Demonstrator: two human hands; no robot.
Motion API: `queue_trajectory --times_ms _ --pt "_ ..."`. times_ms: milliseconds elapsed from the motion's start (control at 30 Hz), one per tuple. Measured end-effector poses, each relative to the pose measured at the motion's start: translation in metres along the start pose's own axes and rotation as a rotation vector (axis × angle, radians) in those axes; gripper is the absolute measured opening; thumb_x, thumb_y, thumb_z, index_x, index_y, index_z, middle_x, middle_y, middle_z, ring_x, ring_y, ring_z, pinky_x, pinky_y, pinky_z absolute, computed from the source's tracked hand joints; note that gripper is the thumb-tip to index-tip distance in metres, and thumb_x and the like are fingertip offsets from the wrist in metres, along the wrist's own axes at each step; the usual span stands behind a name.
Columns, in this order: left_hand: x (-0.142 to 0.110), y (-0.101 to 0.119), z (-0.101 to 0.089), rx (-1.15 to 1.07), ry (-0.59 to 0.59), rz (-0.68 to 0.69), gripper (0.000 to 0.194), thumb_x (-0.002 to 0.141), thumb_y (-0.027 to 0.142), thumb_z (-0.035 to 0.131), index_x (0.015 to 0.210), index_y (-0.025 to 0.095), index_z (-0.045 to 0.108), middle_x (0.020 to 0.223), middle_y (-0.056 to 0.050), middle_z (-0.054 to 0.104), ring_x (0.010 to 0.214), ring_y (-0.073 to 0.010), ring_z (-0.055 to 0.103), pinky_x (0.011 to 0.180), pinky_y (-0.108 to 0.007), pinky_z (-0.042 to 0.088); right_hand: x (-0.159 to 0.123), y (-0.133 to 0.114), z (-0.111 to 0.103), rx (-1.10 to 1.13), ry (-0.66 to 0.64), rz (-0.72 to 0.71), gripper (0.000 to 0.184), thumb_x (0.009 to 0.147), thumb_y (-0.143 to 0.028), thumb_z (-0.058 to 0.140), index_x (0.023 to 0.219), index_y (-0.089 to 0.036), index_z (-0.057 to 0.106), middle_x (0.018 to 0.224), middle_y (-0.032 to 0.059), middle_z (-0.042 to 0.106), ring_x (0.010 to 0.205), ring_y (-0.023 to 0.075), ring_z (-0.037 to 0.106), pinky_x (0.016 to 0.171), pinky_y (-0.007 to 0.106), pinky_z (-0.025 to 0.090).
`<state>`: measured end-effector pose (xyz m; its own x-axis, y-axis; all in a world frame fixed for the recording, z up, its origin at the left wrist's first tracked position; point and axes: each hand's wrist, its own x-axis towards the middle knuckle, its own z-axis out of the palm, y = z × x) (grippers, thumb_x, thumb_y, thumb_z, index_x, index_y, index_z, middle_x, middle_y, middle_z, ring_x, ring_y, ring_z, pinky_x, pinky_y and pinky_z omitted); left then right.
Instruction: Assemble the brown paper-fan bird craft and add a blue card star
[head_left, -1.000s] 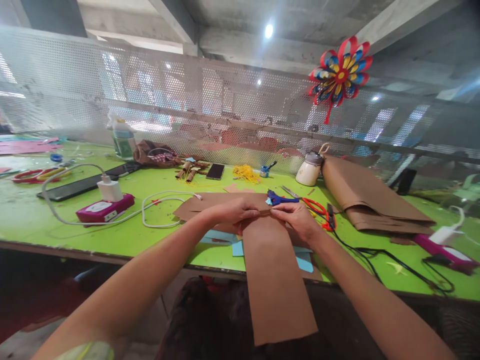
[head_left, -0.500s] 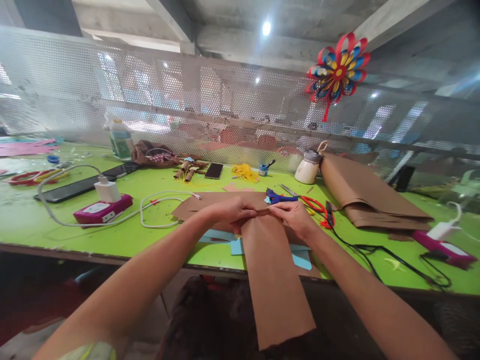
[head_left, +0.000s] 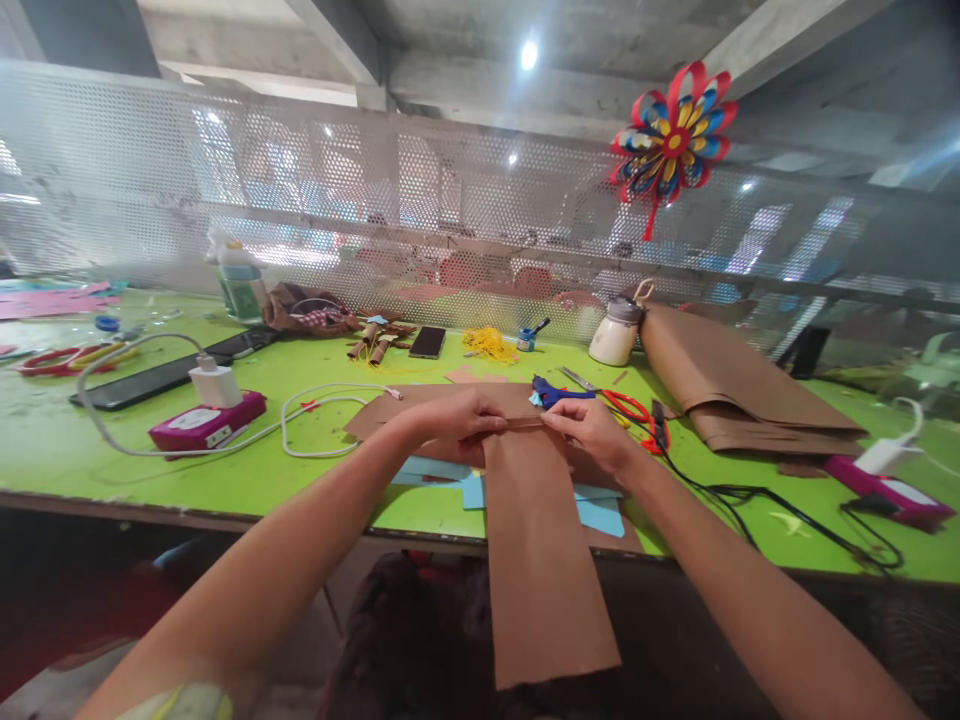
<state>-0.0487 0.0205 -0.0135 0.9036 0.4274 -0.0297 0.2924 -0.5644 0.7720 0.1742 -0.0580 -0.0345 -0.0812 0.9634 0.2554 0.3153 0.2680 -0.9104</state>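
Observation:
A long strip of brown paper hangs down over the table's front edge, its top end creased into a narrow fold. My left hand pinches the left end of that fold. At the right end, my right hand grips it between thumb and fingers. Under and behind the strip lie more brown paper and light blue paper pieces. Just beyond my right hand rests a blue glue gun, next to scissors with orange handles.
A folded brown paper stack and a white jar stand at the right. Black cables trail to the right front. At the left are a purple power strip and a white cable. A phone lies at the back.
The strip's hanging end has swung slightly left and now hangs straighter. My left hand has shifted slightly left along the fold; both hands keep their pinch.

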Motion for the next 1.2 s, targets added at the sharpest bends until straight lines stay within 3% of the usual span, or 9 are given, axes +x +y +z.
queue_trajectory --times_ms 167,400,500,700,833,933,1033,1133,1200 --pt "-0.001 0.005 0.005 -0.081 -0.056 -0.033 0.039 0.084 0.053 0.047 0.07 0.016 0.051 0.048 0.002 0.055 0.038 -0.0095 0.049 0.041 -0.02 0.035 -0.001 -0.002 -0.002 -0.055 -0.061 0.006 0.033 0.069 -0.044 0.067 0.069 -0.011 0.068 0.057 -0.003 0.049 0.053 0.0081 0.037 0.051 0.023 0.026" --pt "0.001 0.006 0.003 -0.024 -0.025 -0.034 0.037 0.086 0.048 0.046 0.072 0.015 0.054 0.05 0.002 0.055 0.044 -0.0095 0.051 0.045 -0.02 0.036 -0.001 0.0 -0.006 -0.006 -0.079 0.018 0.032 0.072 -0.043 0.067 0.061 -0.013 0.061 0.048 -0.0055 0.043 0.044 0.0059 0.033 0.043 0.022 0.022" --pt "0.001 0.005 0.0 0.013 -0.002 -0.02 0.035 0.088 0.045 0.044 0.074 0.015 0.055 0.049 0.003 0.053 0.044 -0.009 0.05 0.046 -0.02 0.034 -0.002 0.0 -0.01 0.077 -0.122 0.036 0.032 0.073 -0.043 0.067 0.063 -0.013 0.062 0.049 -0.0044 0.046 0.043 0.0065 0.037 0.043 0.021 0.027" --pt "-0.006 0.013 -0.006 -0.104 0.049 0.018 0.032 0.085 0.044 0.05 0.075 0.015 0.055 0.05 0.005 0.048 0.043 -0.0061 0.044 0.046 -0.018 0.033 0.0 0.0 -0.024 0.305 -0.085 -0.027 0.031 0.081 -0.046 0.058 0.094 -0.019 0.066 0.071 0.0005 0.061 0.059 0.011 0.055 0.057 0.025 0.045" --pt "-0.007 0.019 0.003 -0.334 -0.064 0.024 0.029 0.084 0.044 0.054 0.08 0.015 0.055 0.055 0.005 0.049 0.044 -0.006 0.047 0.045 -0.018 0.035 -0.005 -0.007 -0.015 0.377 -0.255 -0.052 0.04 0.072 -0.03 0.072 0.11 -0.023 0.063 0.091 0.0036 0.064 0.079 0.0154 0.061 0.069 0.027 0.048" --pt "-0.004 0.023 0.012 -0.43 -0.186 0.048 0.029 0.084 0.044 0.054 0.08 0.016 0.055 0.052 0.006 0.049 0.042 -0.0063 0.047 0.042 -0.018 0.033 -0.013 -0.016 -0.006 0.328 -0.383 -0.057 0.033 0.072 -0.028 0.072 0.103 -0.019 0.068 0.089 0.0049 0.063 0.078 0.0163 0.06 0.068 0.027 0.048" --pt "-0.001 0.027 0.019 -0.498 -0.292 0.05 0.029 0.084 0.046 0.055 0.079 0.017 0.053 0.051 0.005 0.054 0.04 -0.0076 0.048 0.04 -0.019 0.033 -0.017 -0.024 -0.004 0.273 -0.371 -0.119 0.022 0.069 -0.027 0.074 0.088 -0.016 0.072 0.086 0.0047 0.061 0.077 0.0158 0.058 0.069 0.027 0.048" --pt "0.002 0.028 0.023 -0.49 -0.39 0.02 0.034 0.082 0.05 0.055 0.079 0.016 0.056 0.058 0.0 0.061 0.045 -0.0095 0.053 0.045 -0.021 0.039 -0.018 -0.026 -0.004 0.291 -0.372 -0.151 0.022 0.065 -0.031 0.077 0.08 -0.016 0.071 0.091 0.0059 0.061 0.081 0.018 0.058 0.075 0.031 0.048" --pt "0.004 0.024 0.024 -0.387 -0.305 0.033 0.039 0.08 0.053 0.055 0.081 0.015 0.06 0.064 -0.003 0.064 0.052 -0.0108 0.056 0.05 -0.023 0.042 -0.017 -0.022 -0.004 0.327 -0.348 -0.142 0.025 0.064 -0.035 0.077 0.078 -0.016 0.069 0.09 0.0066 0.063 0.081 0.0186 0.058 0.077 0.033 0.047"
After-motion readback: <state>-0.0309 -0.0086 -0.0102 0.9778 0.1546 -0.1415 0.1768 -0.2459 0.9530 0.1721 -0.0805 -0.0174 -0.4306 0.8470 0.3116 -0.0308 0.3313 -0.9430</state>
